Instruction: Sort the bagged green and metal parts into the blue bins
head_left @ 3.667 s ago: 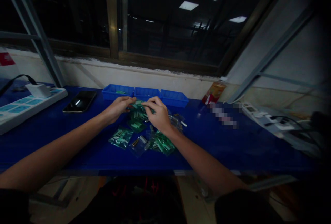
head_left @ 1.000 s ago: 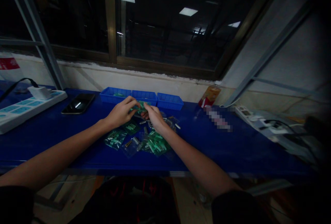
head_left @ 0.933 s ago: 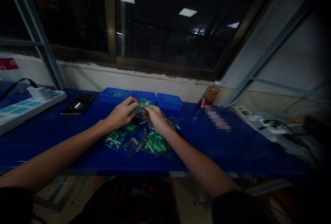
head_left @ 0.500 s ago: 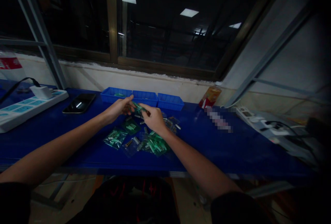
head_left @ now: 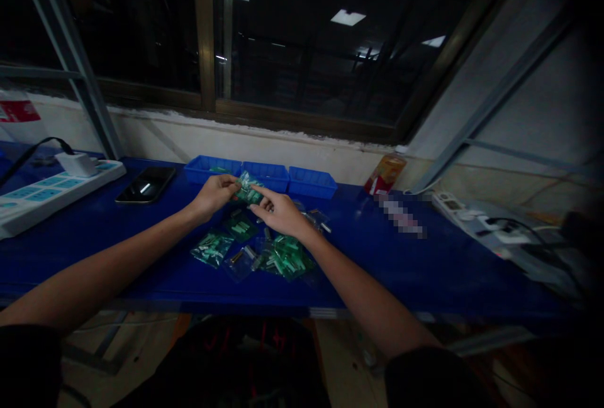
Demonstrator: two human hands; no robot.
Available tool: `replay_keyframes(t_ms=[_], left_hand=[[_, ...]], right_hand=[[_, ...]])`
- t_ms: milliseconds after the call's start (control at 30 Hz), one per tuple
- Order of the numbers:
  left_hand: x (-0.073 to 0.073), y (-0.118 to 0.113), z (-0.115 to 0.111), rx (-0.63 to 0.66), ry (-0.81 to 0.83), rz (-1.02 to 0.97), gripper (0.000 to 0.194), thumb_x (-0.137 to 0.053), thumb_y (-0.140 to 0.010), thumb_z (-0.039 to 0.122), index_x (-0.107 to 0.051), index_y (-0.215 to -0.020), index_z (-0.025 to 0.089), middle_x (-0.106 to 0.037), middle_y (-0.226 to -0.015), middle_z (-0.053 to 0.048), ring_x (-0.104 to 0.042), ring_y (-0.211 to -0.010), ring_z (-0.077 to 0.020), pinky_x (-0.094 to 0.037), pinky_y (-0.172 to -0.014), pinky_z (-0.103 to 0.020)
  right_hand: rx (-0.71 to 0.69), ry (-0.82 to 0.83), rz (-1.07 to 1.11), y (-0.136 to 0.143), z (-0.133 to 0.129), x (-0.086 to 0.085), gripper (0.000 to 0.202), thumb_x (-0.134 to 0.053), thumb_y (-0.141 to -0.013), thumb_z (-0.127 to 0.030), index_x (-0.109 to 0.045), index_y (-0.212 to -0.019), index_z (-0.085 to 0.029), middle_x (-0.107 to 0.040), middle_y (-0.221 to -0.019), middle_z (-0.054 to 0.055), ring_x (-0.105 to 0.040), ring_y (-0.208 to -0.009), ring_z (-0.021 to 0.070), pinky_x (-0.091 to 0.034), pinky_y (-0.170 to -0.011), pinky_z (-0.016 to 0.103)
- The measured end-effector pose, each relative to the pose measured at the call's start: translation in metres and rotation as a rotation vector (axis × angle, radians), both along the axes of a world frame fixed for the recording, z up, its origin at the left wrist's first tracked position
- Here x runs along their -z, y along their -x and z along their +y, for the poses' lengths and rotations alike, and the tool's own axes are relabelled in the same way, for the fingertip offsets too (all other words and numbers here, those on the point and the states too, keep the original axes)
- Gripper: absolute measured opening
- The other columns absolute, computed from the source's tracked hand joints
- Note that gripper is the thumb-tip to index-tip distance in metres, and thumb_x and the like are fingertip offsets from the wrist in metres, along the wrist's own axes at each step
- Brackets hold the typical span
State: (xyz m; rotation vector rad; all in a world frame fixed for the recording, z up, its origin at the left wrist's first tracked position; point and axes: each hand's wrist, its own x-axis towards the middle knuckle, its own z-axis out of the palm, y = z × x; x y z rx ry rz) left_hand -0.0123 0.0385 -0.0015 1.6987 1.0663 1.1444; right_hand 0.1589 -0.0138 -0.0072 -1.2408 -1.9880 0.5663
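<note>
My left hand (head_left: 216, 195) pinches a small green plastic bag (head_left: 248, 189) by its left side, lifted above the blue table. At the bag's right side is my right hand (head_left: 279, 213), its index finger stretched against the bag and its thumb apart below. Under the hands lie more green bags with pale strip-like pieces: one on the left (head_left: 212, 248), one in the middle (head_left: 241, 226) and a heap on the right (head_left: 289, 257). A clear bag (head_left: 240, 263) with small metal cylinders lies between them. Another clear bag (head_left: 317, 216) is partly behind my right hand.
Three blue bins (head_left: 311, 183) stand in a row against the wall. To the left are a phone (head_left: 146, 184) and a white power strip (head_left: 61, 191). An orange-and-red packet (head_left: 385, 174) and another power strip (head_left: 491, 226) are on the right.
The green bag now shows flat and spread between my hands. My left hand has closed on its edge, while my right index finger has straightened and its thumb moved away.
</note>
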Motion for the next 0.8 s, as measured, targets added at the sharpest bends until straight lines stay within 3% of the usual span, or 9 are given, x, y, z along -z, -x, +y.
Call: replay_keyframes(t_ms=[100,200,300,367,500,633,700,800], left_hand=[[0.001,0.001,-0.002,-0.061,-0.341,0.148,0.021,-0.051,-0.075,0.030,-0.060,-0.086,0.015,-0.063,-0.079,-0.005,-0.058,-0.070,-0.0169,-0.044,-0.065,-0.028],[-0.001,0.001,-0.011,-0.012,-0.637,0.338,0.021,-0.044,-0.080,0.020,-0.061,-0.093,0.018,-0.062,-0.091,-0.006,-0.056,-0.085,-0.0181,-0.043,-0.077,-0.031],[-0.003,-0.002,-0.018,0.111,-0.783,0.441,0.026,-0.042,-0.079,0.013,-0.061,-0.096,0.020,-0.059,-0.098,-0.006,-0.053,-0.095,-0.0189,-0.040,-0.086,-0.034],[-0.003,-0.003,-0.019,0.144,-0.787,0.469,0.024,-0.046,-0.078,0.016,-0.061,-0.097,0.020,-0.057,-0.102,-0.006,-0.051,-0.098,-0.0200,-0.039,-0.088,-0.036],[-0.003,-0.004,-0.014,0.096,-0.534,0.391,0.025,-0.048,-0.080,0.035,-0.062,-0.091,0.017,-0.058,-0.092,-0.007,-0.053,-0.090,-0.0208,-0.041,-0.079,-0.033],[-0.007,-0.004,-0.011,0.070,-0.026,0.113,0.047,-0.038,-0.081,0.054,-0.061,-0.081,0.013,-0.061,-0.079,-0.008,-0.054,-0.071,-0.0182,-0.040,-0.063,-0.029],[-0.008,-0.004,-0.012,0.104,0.175,0.012,0.048,-0.042,-0.077,0.058,-0.059,-0.079,0.012,-0.059,-0.075,-0.007,-0.052,-0.063,-0.0153,-0.038,-0.058,-0.027],[-0.006,-0.005,-0.011,0.162,0.235,-0.036,0.037,-0.056,-0.071,0.050,-0.057,-0.076,0.014,-0.055,-0.067,-0.001,-0.048,-0.057,-0.0111,-0.035,-0.055,-0.024]], right_hand=[[0.048,0.187,0.286,0.005,0.002,0.000,0.048,-0.046,-0.081,-0.046,-0.054,-0.114,-0.012,-0.059,-0.065,0.003,-0.053,-0.056,0.0107,-0.040,-0.054,0.023],[0.064,0.350,0.583,0.008,0.004,-0.001,0.050,-0.037,-0.083,-0.054,-0.059,-0.094,-0.010,-0.059,-0.061,0.005,-0.054,-0.053,0.0108,-0.039,-0.049,0.022],[0.149,0.312,0.716,0.006,0.006,-0.001,0.037,-0.047,-0.078,-0.049,-0.058,-0.078,-0.013,-0.054,-0.054,-0.001,-0.049,-0.046,0.0084,-0.035,-0.045,0.020],[0.213,0.205,0.697,0.003,0.008,0.000,0.030,-0.054,-0.075,-0.043,-0.057,-0.071,-0.014,-0.049,-0.049,-0.004,-0.044,-0.043,0.0068,-0.032,-0.044,0.019],[0.153,-0.008,0.596,0.000,0.011,0.003,0.023,-0.054,-0.074,-0.034,-0.064,-0.084,-0.015,-0.058,-0.061,-0.002,-0.048,-0.051,0.0082,-0.037,-0.051,0.020],[0.181,-0.091,0.382,0.001,0.009,0.006,0.031,-0.051,-0.076,-0.030,-0.065,-0.100,-0.017,-0.064,-0.071,0.001,-0.052,-0.056,0.0117,-0.041,-0.055,0.024],[0.179,-0.126,0.272,0.002,0.007,0.008,0.031,-0.049,-0.075,-0.025,-0.065,-0.102,-0.020,-0.065,-0.076,0.001,-0.054,-0.062,0.0128,-0.043,-0.060,0.025],[0.136,-0.177,0.181,0.002,0.006,0.010,0.039,-0.045,-0.071,-0.012,-0.064,-0.104,-0.023,-0.065,-0.086,0.001,-0.054,-0.067,0.0122,-0.044,-0.065,0.025]])
